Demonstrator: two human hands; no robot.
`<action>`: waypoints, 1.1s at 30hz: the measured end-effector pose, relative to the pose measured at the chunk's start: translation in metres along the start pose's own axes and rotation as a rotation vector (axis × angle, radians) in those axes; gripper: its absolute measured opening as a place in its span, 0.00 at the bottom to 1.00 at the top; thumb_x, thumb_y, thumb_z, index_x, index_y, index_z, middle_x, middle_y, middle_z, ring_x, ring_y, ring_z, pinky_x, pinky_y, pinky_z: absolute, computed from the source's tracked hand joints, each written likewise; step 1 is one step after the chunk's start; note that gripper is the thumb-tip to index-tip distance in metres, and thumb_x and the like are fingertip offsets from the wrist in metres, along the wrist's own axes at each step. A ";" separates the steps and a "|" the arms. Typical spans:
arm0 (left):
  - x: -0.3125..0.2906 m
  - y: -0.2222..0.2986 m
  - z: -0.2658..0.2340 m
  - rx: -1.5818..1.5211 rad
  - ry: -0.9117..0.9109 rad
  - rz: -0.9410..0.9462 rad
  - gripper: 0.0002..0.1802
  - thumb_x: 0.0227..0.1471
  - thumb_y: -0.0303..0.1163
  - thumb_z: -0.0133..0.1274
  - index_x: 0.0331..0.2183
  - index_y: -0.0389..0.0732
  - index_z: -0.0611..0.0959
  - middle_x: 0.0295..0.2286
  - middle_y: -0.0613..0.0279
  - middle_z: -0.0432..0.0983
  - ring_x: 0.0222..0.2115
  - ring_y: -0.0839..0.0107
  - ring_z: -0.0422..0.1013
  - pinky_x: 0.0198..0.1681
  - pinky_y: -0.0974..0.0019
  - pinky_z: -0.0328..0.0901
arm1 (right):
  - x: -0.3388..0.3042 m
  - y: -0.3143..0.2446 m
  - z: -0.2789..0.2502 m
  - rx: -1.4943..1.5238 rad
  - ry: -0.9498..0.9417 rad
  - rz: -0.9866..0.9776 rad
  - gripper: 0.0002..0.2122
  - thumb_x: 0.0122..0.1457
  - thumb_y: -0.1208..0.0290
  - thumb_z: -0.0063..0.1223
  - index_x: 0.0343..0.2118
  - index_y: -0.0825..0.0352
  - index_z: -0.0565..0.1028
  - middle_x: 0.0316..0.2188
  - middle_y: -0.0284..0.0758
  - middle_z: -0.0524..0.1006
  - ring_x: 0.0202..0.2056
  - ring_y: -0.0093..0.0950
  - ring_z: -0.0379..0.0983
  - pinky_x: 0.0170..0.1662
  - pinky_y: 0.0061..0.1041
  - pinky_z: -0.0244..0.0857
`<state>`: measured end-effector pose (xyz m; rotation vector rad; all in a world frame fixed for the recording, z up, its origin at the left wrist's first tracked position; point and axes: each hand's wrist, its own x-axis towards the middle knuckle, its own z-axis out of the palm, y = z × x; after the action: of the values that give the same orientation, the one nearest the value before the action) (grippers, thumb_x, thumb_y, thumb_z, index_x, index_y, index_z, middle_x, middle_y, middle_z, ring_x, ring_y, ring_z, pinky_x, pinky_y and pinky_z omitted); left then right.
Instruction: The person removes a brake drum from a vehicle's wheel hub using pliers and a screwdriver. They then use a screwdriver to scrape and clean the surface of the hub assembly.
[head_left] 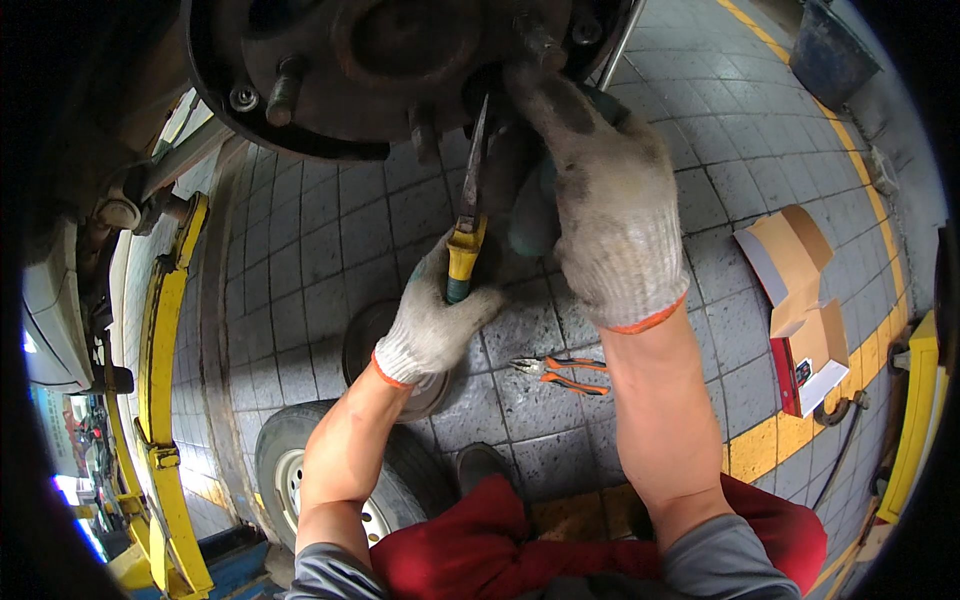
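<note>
Above and ahead of me is a dark, round wheel hub (400, 60) with protruding studs. My left hand (435, 315), in a white knit glove, is closed around a tool with a yellow and green handle (463, 258). The tool's long tapered metal tip points up at an opening in the hub's lower edge; its exact kind is unclear. My right hand (605, 180), in a soiled glove, reaches up to the hub beside that tip. Its index finger lies against the hub near a stud, the other fingers are bent and partly hidden, and whatever they hold cannot be seen.
Pliers with orange-and-black handles (562, 373) lie on the tiled floor (540, 440) between my forearms. A wheel with its tyre (410, 470) lies by my left leg. An opened cardboard box (800, 300) is at right. Yellow lift posts (160, 350) stand left and right.
</note>
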<state>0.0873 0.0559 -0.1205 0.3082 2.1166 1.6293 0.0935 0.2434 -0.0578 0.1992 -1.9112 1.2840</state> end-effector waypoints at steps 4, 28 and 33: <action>-0.001 0.002 -0.001 -0.050 -0.026 -0.004 0.34 0.49 0.22 0.59 0.59 0.35 0.71 0.44 0.62 0.77 0.42 0.74 0.72 0.49 0.67 0.68 | -0.001 0.006 -0.008 -0.269 -0.150 -0.144 0.26 0.53 0.83 0.58 0.58 0.66 0.74 0.53 0.46 0.79 0.47 0.42 0.79 0.52 0.32 0.74; -0.020 0.003 0.031 -0.632 0.067 0.037 0.30 0.56 0.19 0.56 0.59 0.36 0.68 0.41 0.57 0.78 0.35 0.70 0.76 0.37 0.68 0.74 | -0.010 -0.005 0.026 1.398 0.039 0.686 0.09 0.69 0.69 0.46 0.46 0.66 0.75 0.31 0.32 0.77 0.32 0.25 0.76 0.35 0.25 0.73; -0.019 0.006 0.024 -0.499 0.075 -0.016 0.25 0.57 0.21 0.56 0.56 0.36 0.71 0.41 0.59 0.78 0.40 0.71 0.75 0.44 0.66 0.72 | -0.015 0.003 0.028 1.491 0.007 0.664 0.11 0.69 0.68 0.45 0.48 0.67 0.74 0.32 0.35 0.79 0.32 0.26 0.77 0.35 0.24 0.73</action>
<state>0.1147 0.0697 -0.1157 0.0684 1.6753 2.1108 0.0871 0.2174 -0.0745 0.2902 -0.6060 2.9139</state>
